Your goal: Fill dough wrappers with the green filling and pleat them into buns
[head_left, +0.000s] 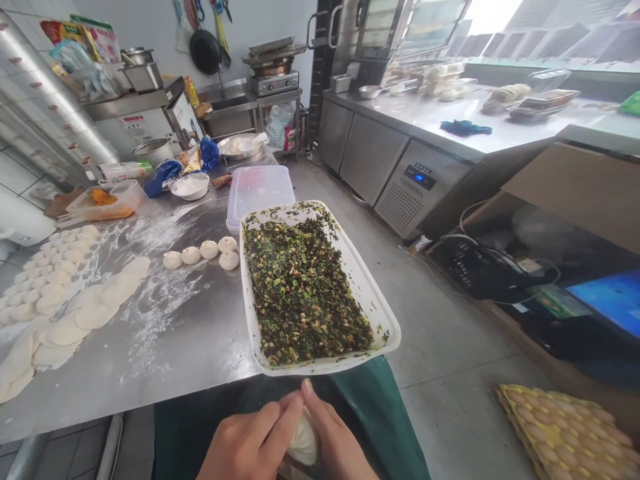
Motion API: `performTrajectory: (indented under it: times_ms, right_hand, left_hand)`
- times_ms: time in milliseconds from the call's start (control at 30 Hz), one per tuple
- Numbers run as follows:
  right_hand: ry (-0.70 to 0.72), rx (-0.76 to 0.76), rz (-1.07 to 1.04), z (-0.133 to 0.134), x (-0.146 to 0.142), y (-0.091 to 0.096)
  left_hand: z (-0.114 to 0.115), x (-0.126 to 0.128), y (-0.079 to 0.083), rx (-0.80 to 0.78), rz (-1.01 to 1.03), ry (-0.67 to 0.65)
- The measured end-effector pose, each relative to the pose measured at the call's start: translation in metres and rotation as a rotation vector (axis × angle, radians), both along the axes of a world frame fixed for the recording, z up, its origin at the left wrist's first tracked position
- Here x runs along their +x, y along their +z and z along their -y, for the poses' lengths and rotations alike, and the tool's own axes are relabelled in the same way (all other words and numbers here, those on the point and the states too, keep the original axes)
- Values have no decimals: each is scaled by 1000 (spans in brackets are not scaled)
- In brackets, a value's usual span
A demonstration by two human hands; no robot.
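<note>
Close to my body, at the bottom of the view, a pleated dough bun (303, 440) sits between both hands. My left hand (250, 437) pinches its top edge with closed fingers, and my right hand (333, 433) cups its right side, thumb at the top. Part of the bun is hidden behind the fingers. Just beyond them a white tub (385, 333) holds chopped green filling (305, 287). Several finished buns (209, 249) sit left of the tub. Further left, flat dough wrappers (95, 307) overlap in a row, beside many small dough pieces (55, 273).
A steel table (200, 333) dusted with flour runs to the left. Behind the tub lie a clear plastic lid (260, 187), a bowl of flour (190, 187) and a box with orange food (107, 200). Trays of eggs (570, 433) stand on the floor at right.
</note>
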State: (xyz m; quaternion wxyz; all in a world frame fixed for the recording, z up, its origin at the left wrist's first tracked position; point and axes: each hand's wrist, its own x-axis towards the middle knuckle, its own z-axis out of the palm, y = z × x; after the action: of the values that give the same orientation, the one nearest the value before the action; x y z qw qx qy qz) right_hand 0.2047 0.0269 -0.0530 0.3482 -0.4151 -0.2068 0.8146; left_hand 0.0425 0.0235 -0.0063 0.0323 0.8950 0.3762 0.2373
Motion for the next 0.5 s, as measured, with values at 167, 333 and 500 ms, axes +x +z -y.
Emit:
performTrajectory:
  times_ms: [167, 333, 500]
  right_hand:
    - [0, -6, 37, 0, 0, 7]
    - [68, -26, 48, -3, -1, 9]
    - [54, -36, 137, -6, -2, 8]
  left_hand:
    - [2, 1, 2, 12, 34, 81]
    - [1, 0, 8, 61, 24, 52]
    - [3, -3, 7, 56, 1, 32]
